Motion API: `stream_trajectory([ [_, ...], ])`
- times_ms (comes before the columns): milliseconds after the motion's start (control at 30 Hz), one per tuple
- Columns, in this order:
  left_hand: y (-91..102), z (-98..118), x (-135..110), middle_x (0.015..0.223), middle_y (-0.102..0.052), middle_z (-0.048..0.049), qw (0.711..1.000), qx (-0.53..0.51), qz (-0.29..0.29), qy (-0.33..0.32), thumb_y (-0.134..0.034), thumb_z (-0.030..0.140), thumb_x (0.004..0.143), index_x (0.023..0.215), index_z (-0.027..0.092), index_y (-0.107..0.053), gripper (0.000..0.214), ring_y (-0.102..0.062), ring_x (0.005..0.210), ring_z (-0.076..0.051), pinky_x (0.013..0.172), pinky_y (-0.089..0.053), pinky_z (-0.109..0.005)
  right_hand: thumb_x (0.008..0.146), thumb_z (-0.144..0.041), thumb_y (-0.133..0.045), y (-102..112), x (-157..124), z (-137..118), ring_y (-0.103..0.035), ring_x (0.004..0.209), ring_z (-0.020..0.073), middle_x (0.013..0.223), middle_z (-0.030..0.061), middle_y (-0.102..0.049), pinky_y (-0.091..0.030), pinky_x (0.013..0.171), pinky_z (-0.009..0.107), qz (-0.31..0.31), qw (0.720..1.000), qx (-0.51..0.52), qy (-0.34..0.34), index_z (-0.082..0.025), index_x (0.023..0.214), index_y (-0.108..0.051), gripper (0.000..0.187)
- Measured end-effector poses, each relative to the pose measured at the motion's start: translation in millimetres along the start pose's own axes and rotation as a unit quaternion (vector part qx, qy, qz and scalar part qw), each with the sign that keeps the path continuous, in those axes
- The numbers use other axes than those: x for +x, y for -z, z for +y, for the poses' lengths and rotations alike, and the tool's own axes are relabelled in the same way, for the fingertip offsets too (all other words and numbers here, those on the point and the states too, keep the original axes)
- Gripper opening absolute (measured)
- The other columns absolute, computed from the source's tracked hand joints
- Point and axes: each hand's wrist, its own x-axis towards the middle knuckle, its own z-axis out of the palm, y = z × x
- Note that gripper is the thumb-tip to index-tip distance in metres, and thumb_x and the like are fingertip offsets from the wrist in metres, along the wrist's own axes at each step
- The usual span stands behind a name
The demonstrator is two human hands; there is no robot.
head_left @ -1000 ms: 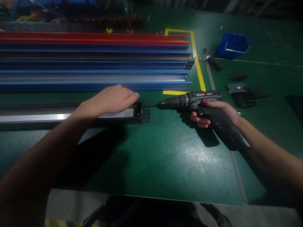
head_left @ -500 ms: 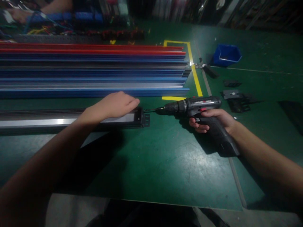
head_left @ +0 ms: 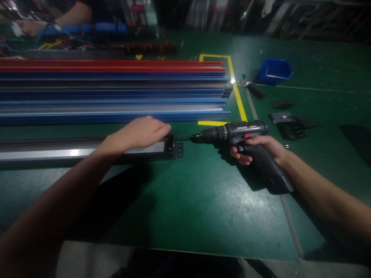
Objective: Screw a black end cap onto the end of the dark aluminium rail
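My right hand (head_left: 257, 148) is wrapped round the handle of a black cordless drill (head_left: 247, 129), its fingers by the trigger. The drill lies nearly level and points left. Its long thin bit (head_left: 184, 138) reaches the end of a long black profile (head_left: 153, 154) with a silvery inside, close to the top corner of the end piece. A small slotted black bracket (head_left: 180, 150) sticks out from that end. My left hand (head_left: 140, 133) grips the profile from above near this end, back of the hand up; most of its fingers are hidden on the far side.
Long red and blue profiles (head_left: 116, 102) lie behind, beside yellow tape (head_left: 240, 102) on the green table (head_left: 203, 204). To the right are a blue bin (head_left: 274, 73), a dark-handled tool (head_left: 256, 90) and several black brackets (head_left: 282, 117). Another person's arm (head_left: 75, 13) is among wires at the back left.
The whole view has shifted slightly, so things sit a little lower in the picture. Both hands, the drill and the profile keep nearly the same places relative to one another.
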Motion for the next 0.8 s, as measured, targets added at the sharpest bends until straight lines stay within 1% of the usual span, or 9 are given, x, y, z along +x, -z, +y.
stream_trajectory([
  [200,0.5,0,1,0.092,-0.076,-0.0074,1.0,-0.002,-0.004,0.005,-0.022,0.049,0.107,0.096,0.024,-0.074,0.058,-0.065,0.077,-0.023,0.065,-0.037,-0.033,0.096,-0.026,-0.065,-3,0,-1,-0.073,0.085,0.0176,0.113,0.0217,-0.075,-0.061,0.082,0.029,-0.014,1.0,-0.004,0.004,0.006,0.124,-0.068,0.043],
  [367,0.3,-1,1,0.091,-0.075,-0.0066,0.999,-0.029,-0.012,0.006,-0.022,0.051,0.107,0.096,0.024,-0.072,0.058,-0.065,0.077,-0.023,0.065,-0.037,-0.033,0.097,-0.025,-0.064,-5,0,0,-0.074,0.087,0.0198,0.111,0.0212,-0.077,-0.062,0.082,0.03,-0.015,1.0,-0.021,0.01,0.005,0.122,-0.07,0.039],
  [467,0.2,-1,1,0.091,-0.074,-0.0068,1.0,-0.027,-0.014,0.004,-0.021,0.051,0.107,0.096,0.023,-0.072,0.059,-0.064,0.076,-0.023,0.064,-0.036,-0.033,0.097,-0.024,-0.065,-6,0,0,-0.074,0.083,0.0186,0.107,0.0197,-0.077,-0.062,0.079,0.029,-0.003,0.999,-0.029,0.018,0.003,0.117,-0.072,0.034],
  [600,-0.1,-1,0,0.09,-0.074,-0.0067,1.0,-0.013,-0.008,-0.001,-0.022,0.049,0.107,0.097,0.024,-0.071,0.057,-0.064,0.075,-0.023,0.063,-0.035,-0.033,0.094,-0.025,-0.069,-9,0,-1,-0.07,0.076,0.0157,0.102,0.017,-0.077,-0.061,0.074,0.028,0.023,0.999,-0.032,0.005,-0.002,0.11,-0.074,0.028],
  [800,-0.9,-1,0,0.094,-0.076,-0.0061,1.0,-0.006,-0.014,-0.009,-0.022,0.048,0.108,0.104,0.025,-0.072,0.056,-0.066,0.08,-0.025,0.064,-0.034,-0.033,0.092,-0.023,-0.071,-12,1,1,-0.064,0.067,0.0118,0.095,0.0146,-0.074,-0.058,0.066,0.024,0.037,0.999,-0.035,0.017,-0.002,0.106,-0.073,0.025],
])
